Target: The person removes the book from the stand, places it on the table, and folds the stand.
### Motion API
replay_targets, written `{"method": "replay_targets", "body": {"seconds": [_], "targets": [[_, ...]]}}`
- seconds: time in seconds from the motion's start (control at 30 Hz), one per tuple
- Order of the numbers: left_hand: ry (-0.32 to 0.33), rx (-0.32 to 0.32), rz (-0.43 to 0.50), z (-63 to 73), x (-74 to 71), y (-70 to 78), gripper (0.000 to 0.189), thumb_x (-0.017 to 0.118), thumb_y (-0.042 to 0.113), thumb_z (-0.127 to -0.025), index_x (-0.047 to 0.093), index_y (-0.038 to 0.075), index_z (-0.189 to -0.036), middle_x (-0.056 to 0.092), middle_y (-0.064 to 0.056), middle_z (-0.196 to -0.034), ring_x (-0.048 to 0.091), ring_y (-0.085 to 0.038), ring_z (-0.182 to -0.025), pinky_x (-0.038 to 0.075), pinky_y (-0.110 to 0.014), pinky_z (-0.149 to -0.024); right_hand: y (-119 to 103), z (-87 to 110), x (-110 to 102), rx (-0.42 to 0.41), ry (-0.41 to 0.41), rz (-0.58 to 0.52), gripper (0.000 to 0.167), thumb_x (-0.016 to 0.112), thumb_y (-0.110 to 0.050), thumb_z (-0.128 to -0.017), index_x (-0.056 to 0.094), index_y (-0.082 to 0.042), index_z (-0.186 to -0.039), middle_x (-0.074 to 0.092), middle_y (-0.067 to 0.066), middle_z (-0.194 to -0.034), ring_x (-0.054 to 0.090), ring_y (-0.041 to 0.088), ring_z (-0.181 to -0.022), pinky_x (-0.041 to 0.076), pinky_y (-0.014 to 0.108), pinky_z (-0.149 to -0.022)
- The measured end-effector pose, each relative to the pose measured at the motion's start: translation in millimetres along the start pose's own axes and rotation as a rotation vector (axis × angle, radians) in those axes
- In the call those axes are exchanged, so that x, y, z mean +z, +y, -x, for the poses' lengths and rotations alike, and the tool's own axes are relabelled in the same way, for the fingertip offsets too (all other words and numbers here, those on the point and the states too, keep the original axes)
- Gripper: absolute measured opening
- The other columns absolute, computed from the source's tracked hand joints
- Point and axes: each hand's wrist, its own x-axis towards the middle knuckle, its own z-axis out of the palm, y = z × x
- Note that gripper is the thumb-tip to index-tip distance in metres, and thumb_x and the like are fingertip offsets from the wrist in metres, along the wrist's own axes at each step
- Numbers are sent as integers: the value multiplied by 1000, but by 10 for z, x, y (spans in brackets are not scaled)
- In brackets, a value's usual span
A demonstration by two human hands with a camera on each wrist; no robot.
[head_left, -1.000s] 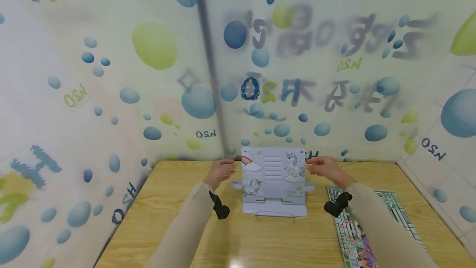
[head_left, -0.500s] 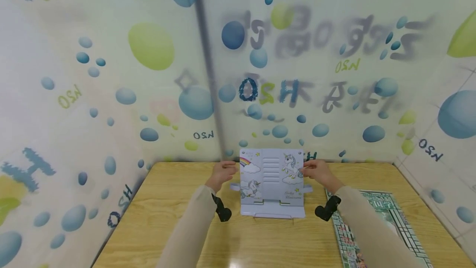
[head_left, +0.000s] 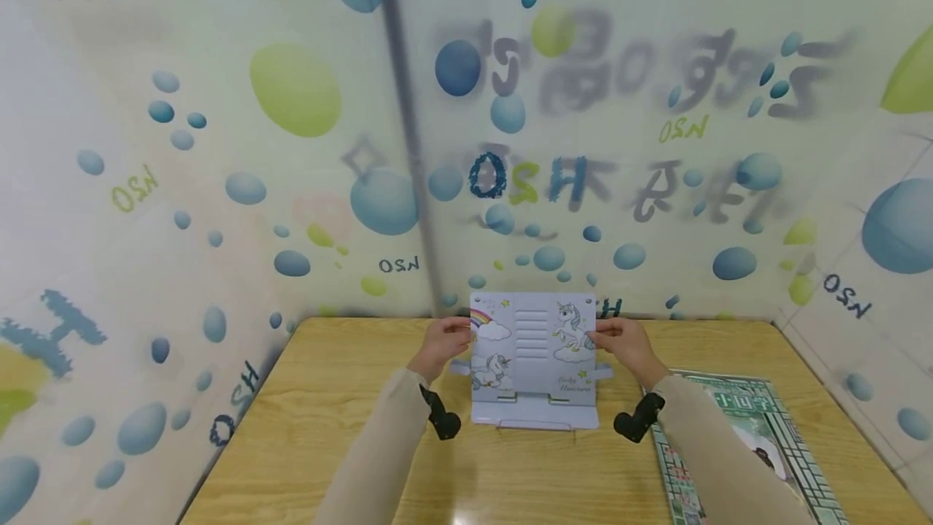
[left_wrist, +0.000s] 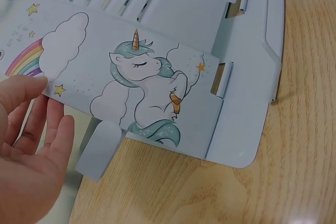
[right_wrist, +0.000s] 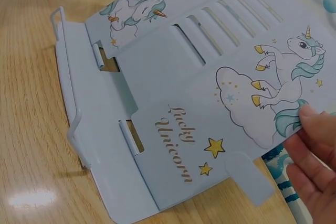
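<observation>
A pale lilac book stand (head_left: pixel 534 379) with unicorn drawings stands propped up on the wooden table, its back panel leaning and its ledge toward me. At its left edge my left hand (head_left: pixel 442 345) pinches the panel, thumb on the front near the rainbow and fingers behind, as the left wrist view shows. Opposite it, my right hand (head_left: pixel 628 345) pinches the right edge; in the right wrist view the thumb lies on the rearing unicorn's tail (right_wrist: pixel 289 118). Side tabs (left_wrist: pixel 101 150) stick out below the hands. A wire holder (right_wrist: pixel 73 135) runs along the ledge.
A large green-patterned book or sheet (head_left: pixel 776 420) lies on the table (head_left: pixel 342 403) at the right, partly hidden by my right forearm. Patterned walls (head_left: pixel 510 225) close off the back and both sides.
Both hands have come in from either side and taken hold of the stand's edges; a second ago the right hand was just beside it. The stand looks unmoved on the table.
</observation>
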Motion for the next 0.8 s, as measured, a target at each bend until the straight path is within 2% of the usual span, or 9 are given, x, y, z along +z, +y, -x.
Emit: {"method": "replay_targets", "body": {"seconds": [0.17,0.3,0.5,0.8], "targets": [[37,0,-3,-12,24,-27,28,65,3,-83,60,-3,-110,57,-11,-95,56,-20,-85,49,-36,-81,49,-18,12,23,29,2,28,63,-9,-87,59,9,-107,64,15,-94,62,22,-80,48,46,-81],[60,4,36,-17,41,-43,26,66,2,-83,61,-4,-107,58,-10,-93,57,-19,-83,50,-35,-79,67,-27,25,31,48,8,27,64,-10,-86,61,8,-105,64,13,-91,62,24,-80,48,46,-80],[88,-10,70,-10,77,-58,23,64,2,-84,60,-3,-106,58,-10,-94,57,-20,-84,50,-36,-81,95,-37,47,15,77,23,24,65,-9,-85,62,8,-102,63,12,-86,61,21,-76,50,44,-77],[95,-19,80,-34,90,-113,21,62,2,-86,59,-1,-106,57,-10,-95,55,-21,-86,49,-37,-83,86,-19,47,14,76,13,24,64,-9,-86,61,8,-102,63,14,-90,61,21,-78,50,41,-76]]}}
